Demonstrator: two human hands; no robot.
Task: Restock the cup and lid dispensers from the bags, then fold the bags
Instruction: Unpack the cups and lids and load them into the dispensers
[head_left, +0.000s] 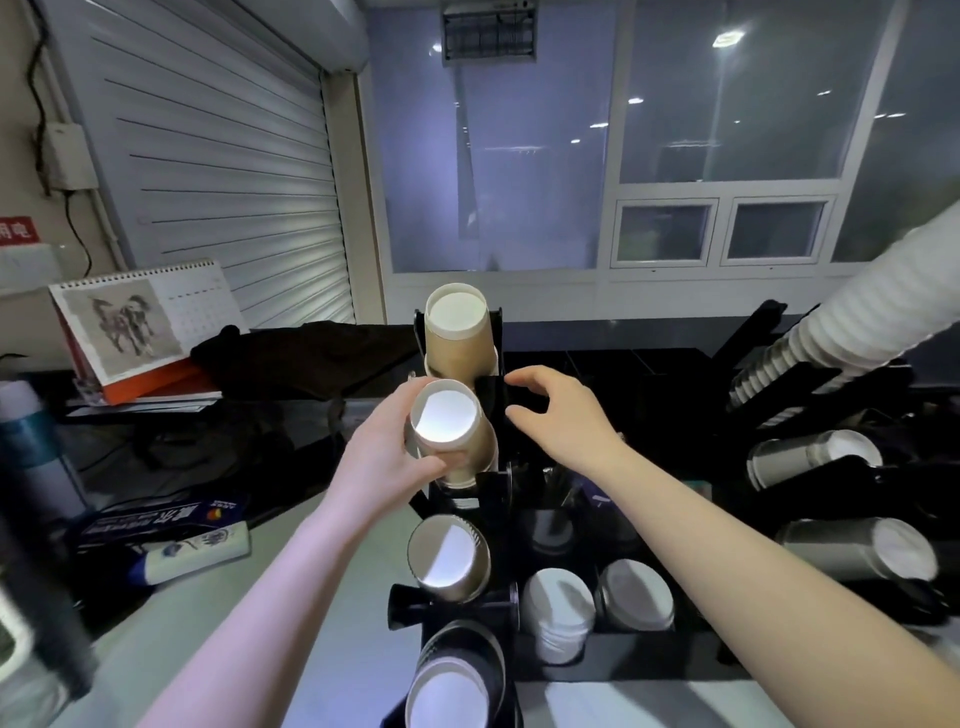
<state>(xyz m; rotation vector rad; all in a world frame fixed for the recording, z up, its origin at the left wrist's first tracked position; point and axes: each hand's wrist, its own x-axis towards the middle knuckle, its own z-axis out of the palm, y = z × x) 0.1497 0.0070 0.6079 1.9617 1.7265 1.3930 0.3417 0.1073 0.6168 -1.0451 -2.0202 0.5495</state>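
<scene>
Cups, brown paper stack (452, 431), sit in the 2nd slot of the black tiered dispenser (493, 395), centre of frame, mouth tipped up toward the person.

L to R: far left a desk calendar (140, 317) leaning at the wall, dark cloth (311, 353) beside it, blue packet and a tube (187, 551) on the counter nearer the person.

Left hand (389, 457) wraps the brown stack from the left side, thumb low across the front, fingers closed round the cup wall, so it's gripping. Forearm comes in from bottom left, angled up.

Top slot above holds another brown cup stack (457, 332); below, a grey cup (449, 558), then a dark-rimmed stack (457, 680) at the bottom edge.

Right hand (550, 410) is just right of the dispenser frame, half open, fingers curled like a claw, holding nothing. Can't tell if the fingertips touch the black frame. Forearm runs in from bottom right.

Lids: white pile (558, 613) and grey pile (636, 595) in bins lower right. Far right, a long white cup sleeve (878, 306) slants into a rack, grey cups (810, 457) below it.

Step, by my read: restock phase, seating the brown stack in its slot. Bags not visible, so folding looks not started. Next probably needs a push down-and-back along the slot axis w/ right hand bracing the frame; too much squeeze could crush the rim.
</scene>
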